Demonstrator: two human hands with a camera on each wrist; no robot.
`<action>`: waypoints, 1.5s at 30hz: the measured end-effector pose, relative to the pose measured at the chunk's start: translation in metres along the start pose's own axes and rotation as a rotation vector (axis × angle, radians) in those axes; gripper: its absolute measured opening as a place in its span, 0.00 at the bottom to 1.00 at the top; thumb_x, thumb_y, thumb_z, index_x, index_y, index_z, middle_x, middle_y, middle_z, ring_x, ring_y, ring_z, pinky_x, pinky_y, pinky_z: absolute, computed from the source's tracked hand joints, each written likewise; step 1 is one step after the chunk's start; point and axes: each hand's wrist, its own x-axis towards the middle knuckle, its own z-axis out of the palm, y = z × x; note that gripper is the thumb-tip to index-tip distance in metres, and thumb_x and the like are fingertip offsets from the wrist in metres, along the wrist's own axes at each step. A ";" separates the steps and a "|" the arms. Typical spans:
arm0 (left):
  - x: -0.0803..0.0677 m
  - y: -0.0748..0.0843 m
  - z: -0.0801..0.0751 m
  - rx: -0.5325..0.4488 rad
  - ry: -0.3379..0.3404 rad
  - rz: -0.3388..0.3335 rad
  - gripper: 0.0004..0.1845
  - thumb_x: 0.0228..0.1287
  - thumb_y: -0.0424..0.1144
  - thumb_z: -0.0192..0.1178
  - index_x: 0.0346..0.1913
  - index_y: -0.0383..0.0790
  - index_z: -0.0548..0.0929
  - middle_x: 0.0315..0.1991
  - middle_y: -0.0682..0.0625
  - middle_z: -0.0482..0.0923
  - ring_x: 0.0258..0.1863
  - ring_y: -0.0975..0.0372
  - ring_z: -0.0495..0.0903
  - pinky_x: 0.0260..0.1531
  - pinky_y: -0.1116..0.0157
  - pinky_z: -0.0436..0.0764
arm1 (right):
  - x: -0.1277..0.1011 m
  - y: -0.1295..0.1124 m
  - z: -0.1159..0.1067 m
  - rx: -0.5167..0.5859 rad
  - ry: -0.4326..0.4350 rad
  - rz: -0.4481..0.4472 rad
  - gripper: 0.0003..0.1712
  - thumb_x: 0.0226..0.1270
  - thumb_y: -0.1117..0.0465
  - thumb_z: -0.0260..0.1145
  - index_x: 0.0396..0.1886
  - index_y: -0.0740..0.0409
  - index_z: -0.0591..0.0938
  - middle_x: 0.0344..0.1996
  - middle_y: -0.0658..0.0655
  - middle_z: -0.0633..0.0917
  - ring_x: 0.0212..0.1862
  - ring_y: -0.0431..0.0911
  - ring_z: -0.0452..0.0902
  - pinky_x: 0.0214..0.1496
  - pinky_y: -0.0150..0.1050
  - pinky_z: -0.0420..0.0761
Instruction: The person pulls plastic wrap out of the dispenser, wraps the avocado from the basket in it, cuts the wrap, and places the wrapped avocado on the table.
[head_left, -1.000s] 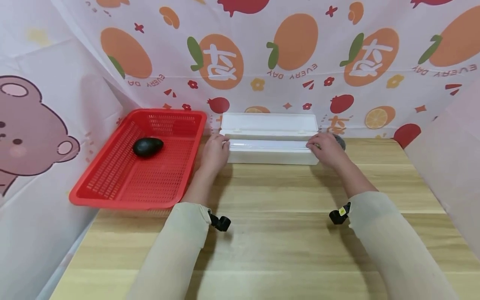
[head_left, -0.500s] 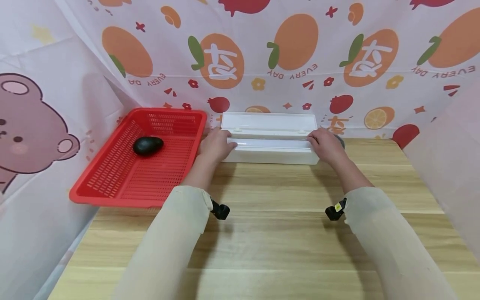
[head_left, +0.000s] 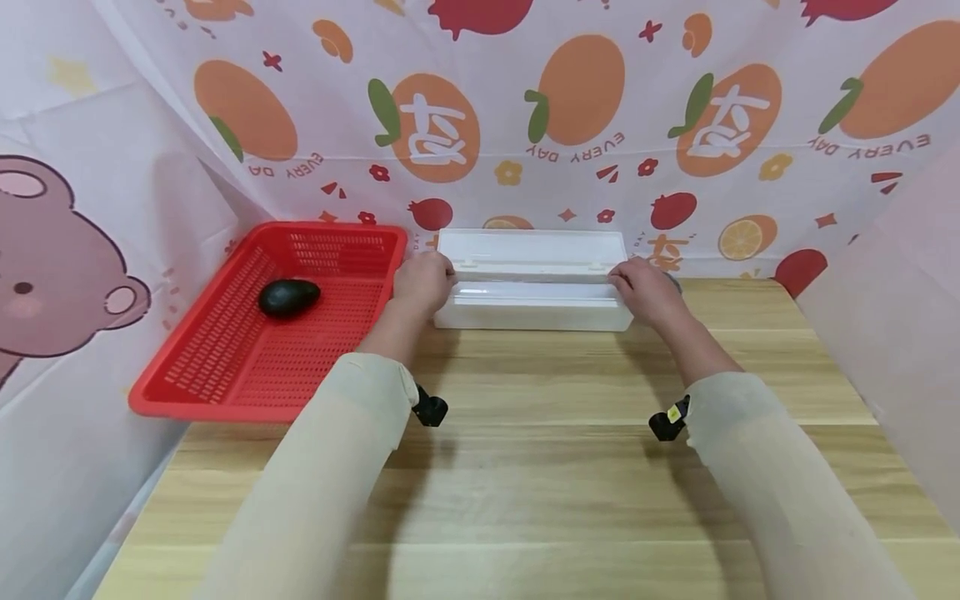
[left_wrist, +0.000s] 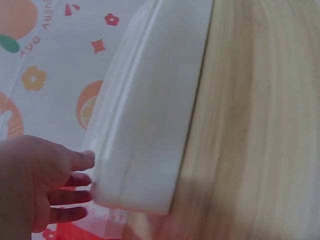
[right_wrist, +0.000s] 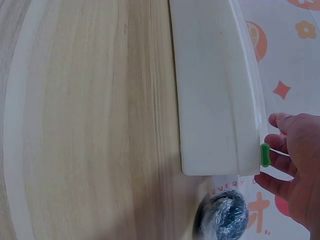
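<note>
A long white box with its lid raised stands at the back of the table; it looks like a cling film dispenser, and a glossy clear sheet lies along its top. My left hand is at the left end, thumb and fingertips right by the upper edge in the left wrist view. At the right end is my right hand. In the right wrist view its fingers reach the box's end beside a small green tab, the thumb slightly apart above them.
A red plastic basket holding a dark avocado-like fruit stands left of my left arm. A dark item in clear wrap sits past the box's right end. Behind hangs a fruit-printed cloth close to the lid.
My left hand spread its thumb over the box's left end, then drew it back in and shifted slightly outward. My right hand stays at the right end. The head view has shifted slightly.
</note>
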 end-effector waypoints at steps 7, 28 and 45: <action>0.000 -0.007 -0.014 -0.224 -0.107 -0.059 0.15 0.64 0.39 0.66 0.53 0.44 0.84 0.47 0.47 0.79 0.45 0.54 0.76 0.52 0.60 0.81 | 0.004 -0.002 -0.005 0.014 -0.019 0.007 0.14 0.77 0.56 0.56 0.52 0.58 0.80 0.50 0.61 0.78 0.51 0.56 0.72 0.60 0.57 0.73; -0.007 -0.011 -0.041 -0.334 -0.062 -0.075 0.14 0.65 0.44 0.65 0.53 0.50 0.85 0.49 0.49 0.81 0.47 0.55 0.76 0.50 0.60 0.81 | 0.006 -0.012 -0.029 0.022 0.020 0.004 0.16 0.78 0.56 0.54 0.54 0.60 0.80 0.52 0.62 0.80 0.55 0.57 0.73 0.66 0.58 0.71; -0.005 -0.009 -0.060 -0.404 0.025 -0.022 0.17 0.68 0.46 0.62 0.57 0.46 0.84 0.53 0.46 0.80 0.51 0.54 0.75 0.48 0.61 0.83 | 0.006 -0.029 -0.058 0.015 0.085 -0.012 0.17 0.77 0.56 0.54 0.55 0.61 0.79 0.51 0.64 0.81 0.52 0.58 0.73 0.64 0.58 0.73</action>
